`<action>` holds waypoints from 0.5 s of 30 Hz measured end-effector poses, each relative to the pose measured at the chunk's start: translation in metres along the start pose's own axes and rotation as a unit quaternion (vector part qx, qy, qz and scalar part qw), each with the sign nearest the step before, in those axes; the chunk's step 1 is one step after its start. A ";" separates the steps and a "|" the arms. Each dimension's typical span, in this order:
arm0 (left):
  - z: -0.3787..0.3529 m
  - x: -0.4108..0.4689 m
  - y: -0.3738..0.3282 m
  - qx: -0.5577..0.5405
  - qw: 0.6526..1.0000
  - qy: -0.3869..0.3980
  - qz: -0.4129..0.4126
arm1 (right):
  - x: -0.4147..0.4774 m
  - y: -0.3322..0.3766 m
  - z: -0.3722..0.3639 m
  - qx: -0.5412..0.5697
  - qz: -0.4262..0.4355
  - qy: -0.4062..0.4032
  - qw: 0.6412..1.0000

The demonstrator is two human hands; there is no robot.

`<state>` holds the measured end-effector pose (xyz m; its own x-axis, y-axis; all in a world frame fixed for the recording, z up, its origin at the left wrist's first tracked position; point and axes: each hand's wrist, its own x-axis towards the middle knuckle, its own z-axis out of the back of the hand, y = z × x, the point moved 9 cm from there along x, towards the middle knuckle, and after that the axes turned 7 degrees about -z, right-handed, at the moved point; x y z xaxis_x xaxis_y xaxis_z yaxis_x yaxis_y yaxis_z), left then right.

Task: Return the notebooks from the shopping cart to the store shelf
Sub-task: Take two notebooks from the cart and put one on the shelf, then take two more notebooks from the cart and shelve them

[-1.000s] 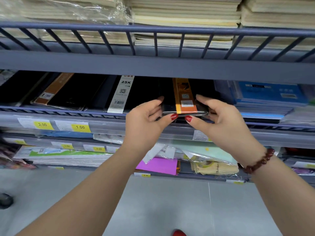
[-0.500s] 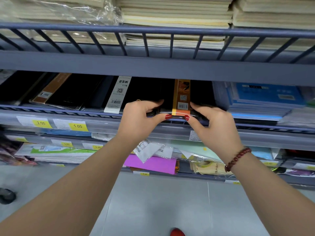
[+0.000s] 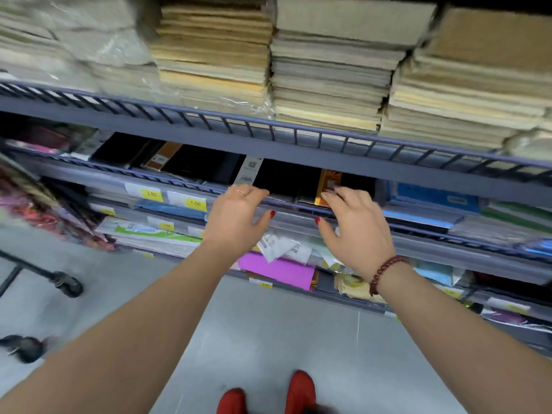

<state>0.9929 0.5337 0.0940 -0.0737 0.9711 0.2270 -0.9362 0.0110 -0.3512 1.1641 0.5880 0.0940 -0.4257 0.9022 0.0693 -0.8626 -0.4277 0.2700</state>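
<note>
Right hand (image 3: 355, 231): fingers slack and spread, holding nothing. My fingertips seem to brush the front edge of the orange-banded notebook (image 3: 328, 183), but blur prevents certainty. Left hand (image 3: 236, 218): likewise open and empty, fingers draped at the rail of the shelf (image 3: 294, 224). Notebook lies flat on that shelf. Step: placement done, letting go. Next, I judge: turn to the shopping cart (image 3: 64, 283) on my left for another. Versus half a second ago: both pinches on the notebook's edge are gone.
</note>
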 end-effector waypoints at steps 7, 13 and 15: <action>0.106 -0.083 0.046 0.101 0.991 -0.001 0.085 | -0.019 0.123 0.035 0.020 0.127 0.040 0.991; 0.202 -0.170 0.105 0.152 0.971 -0.019 0.184 | -0.041 0.247 0.050 0.023 0.242 0.052 0.969; 0.231 -0.201 0.126 0.162 0.963 -0.036 0.214 | -0.050 0.288 0.050 0.019 0.272 0.051 0.961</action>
<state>0.8107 0.2846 0.2138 -0.4888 0.8510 0.1919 -0.8722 -0.4720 -0.1282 0.9504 0.4220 0.2161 -0.8371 0.5343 0.1170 -0.4944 -0.8307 0.2561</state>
